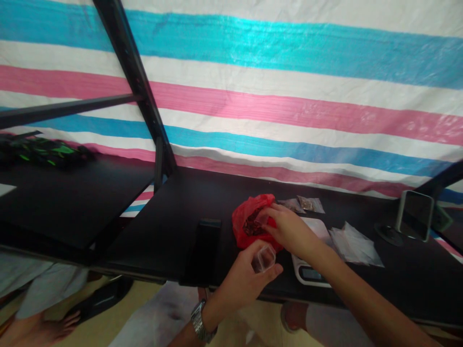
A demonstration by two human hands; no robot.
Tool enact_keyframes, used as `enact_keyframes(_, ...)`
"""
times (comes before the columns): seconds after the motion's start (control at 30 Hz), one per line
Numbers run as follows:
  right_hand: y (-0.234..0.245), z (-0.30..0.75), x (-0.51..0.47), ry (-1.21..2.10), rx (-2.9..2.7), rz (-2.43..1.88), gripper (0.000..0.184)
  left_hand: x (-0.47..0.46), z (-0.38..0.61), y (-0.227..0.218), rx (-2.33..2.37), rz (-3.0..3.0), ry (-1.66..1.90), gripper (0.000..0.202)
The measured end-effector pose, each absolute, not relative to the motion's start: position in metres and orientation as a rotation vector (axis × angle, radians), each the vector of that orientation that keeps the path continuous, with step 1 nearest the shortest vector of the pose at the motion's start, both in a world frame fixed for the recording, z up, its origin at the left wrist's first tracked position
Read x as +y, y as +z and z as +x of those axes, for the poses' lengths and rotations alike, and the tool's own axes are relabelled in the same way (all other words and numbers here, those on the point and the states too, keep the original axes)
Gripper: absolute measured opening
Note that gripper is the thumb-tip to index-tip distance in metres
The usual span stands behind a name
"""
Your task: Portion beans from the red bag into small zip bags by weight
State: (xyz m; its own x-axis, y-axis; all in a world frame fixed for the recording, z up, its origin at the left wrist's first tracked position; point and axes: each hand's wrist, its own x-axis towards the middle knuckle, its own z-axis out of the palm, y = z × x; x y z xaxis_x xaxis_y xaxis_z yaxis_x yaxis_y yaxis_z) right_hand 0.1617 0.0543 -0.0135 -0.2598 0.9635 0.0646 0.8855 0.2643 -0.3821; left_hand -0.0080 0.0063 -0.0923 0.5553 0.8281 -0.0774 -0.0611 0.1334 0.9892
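Note:
My left hand [249, 272], with a metal watch on its wrist, is wrapped round a small clear plastic box [265, 259] near the table's front edge. Just beyond it sits a red plastic bag [241, 215], its mouth open on small dark reddish-brown pieces [252, 224]. My right hand [280, 222] reaches into the bag's mouth from the right, fingers bent together over the pieces. What lies between those fingers is hard to make out. Under my right forearm is a white digital scale [303, 270], partly hidden by the arm.
Several clear empty bags [356, 245] lie right of the scale. Small filled bags [310, 204] are behind it. A dark phone [208, 246] lies left, and a framed screen on a stand [415, 215] stands right. Black metal posts [126, 48] and striped sheeting [271, 106] border the black table [166, 217].

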Motion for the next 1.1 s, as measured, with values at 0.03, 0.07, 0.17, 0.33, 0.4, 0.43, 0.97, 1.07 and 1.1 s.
enact_keyframes(0.03, -0.018, 0.157, 0.060, 0.417, -2.271, -1.761, 0.021, 0.005, -0.011, -0.091, 0.775, 1.295, 0.722, 0.028)
enact_keyframes(0.07, -0.023, 0.153, 0.065, 0.444, -2.283, -1.804, 0.021, 0.004, -0.014, -0.091, 0.787, 1.307, 0.713, 0.028)
enact_keyframes(0.17, -0.029, 0.147, 0.068, 0.568, -2.294, -1.827, 0.015, 0.005, -0.021, -0.091, 0.799, 1.331, 0.728, 0.028)
enact_keyframes(0.33, -0.027, 0.159, 0.060, 0.876, -2.067, -1.736, 0.013, 0.007, -0.025, -0.092, 0.802, 1.301, 0.744, 0.028)
enact_keyframes(0.4, -0.024, 0.168, 0.058, 0.911, -1.980, -1.706, 0.015, 0.009, -0.023, -0.093, 0.787, 1.296, 0.751, 0.028)
enact_keyframes(0.43, -0.022, 0.173, 0.058, 0.927, -1.940, -1.682, 0.016, 0.010, -0.022, -0.093, 0.781, 1.292, 0.758, 0.029)
enact_keyframes(0.97, 0.010, 0.168, -0.009, 0.453, -2.082, -1.209, 0.026, 0.021, -0.002, -0.095, 0.735, 1.250, 0.922, 0.037)
enact_keyframes(1.07, 0.010, 0.173, -0.008, 0.375, -2.071, -1.176, 0.023, 0.021, -0.002, -0.097, 0.743, 1.247, 0.919, 0.034)
enact_keyframes(1.1, 0.008, 0.174, -0.005, 0.352, -2.052, -1.182, 0.022, 0.021, -0.003, -0.097, 0.748, 1.254, 0.914, 0.033)
